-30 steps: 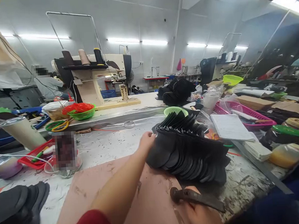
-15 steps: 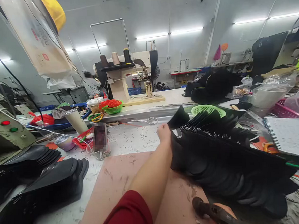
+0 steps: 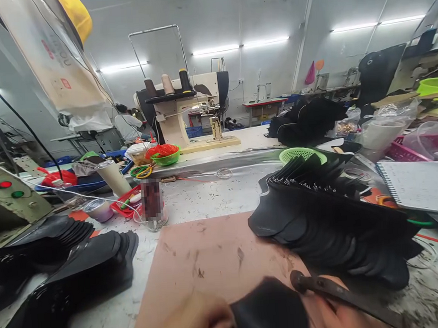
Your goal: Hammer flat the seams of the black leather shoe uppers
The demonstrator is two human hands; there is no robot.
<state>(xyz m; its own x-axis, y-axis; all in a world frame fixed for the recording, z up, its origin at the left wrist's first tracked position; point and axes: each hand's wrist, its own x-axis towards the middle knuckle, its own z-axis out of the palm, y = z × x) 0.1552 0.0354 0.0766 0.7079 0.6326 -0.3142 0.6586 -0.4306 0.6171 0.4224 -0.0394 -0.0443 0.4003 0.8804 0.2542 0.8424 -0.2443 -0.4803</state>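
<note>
At the bottom of the view my left hand [image 3: 202, 313], blurred by motion, has its fingers closed on the left edge of a black leather piece [image 3: 274, 309]. This piece is over the near part of the pinkish board [image 3: 193, 235]. To its right, my right hand [image 3: 332, 313] is wrapped round a dark, worn hammer [image 3: 336, 288], whose round head points left over the board. A fanned stack of similar black leather pieces [image 3: 330, 231] lies just beyond the hammer. More stacked black pieces [image 3: 87, 266] lie on the left side of the table.
A glass jar [image 3: 153, 220], red basket [image 3: 127, 202] and tumbler [image 3: 112, 178] stand at the back left. A sewing machine [image 3: 179, 119] stands farther back. To the right are a green basket [image 3: 302, 154] and a spiral notebook [image 3: 420, 184]. Another person [image 3: 127, 122] sits in the background.
My left hand has come from the fanned stack back toward me with one black leather piece. The hammer in my right hand has shifted slightly up and right.
</note>
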